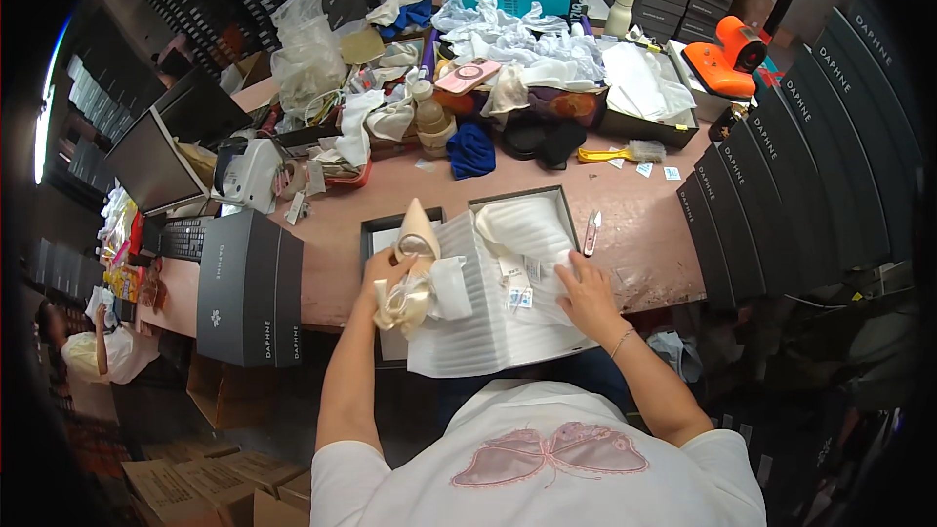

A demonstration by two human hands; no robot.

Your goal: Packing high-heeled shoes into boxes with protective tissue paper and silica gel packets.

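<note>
Left hand [388, 271] closed around a cream shoe [415, 234], toe pointing far, with crumpled paper [415, 298] bunched just under the palm. Right hand [586, 293] laid flat, fingers spread, on white foam wrap [488, 322], gripping nothing. Shoe to the left of the wrap, over the near edge of an open black box [376, 226]. Small tags [517, 283] lying on the wrap between both hands. Cutter [591, 231] on the pink table [644, 224], just far of the right hand. Closed dark box [249, 288] well to the left.
</note>
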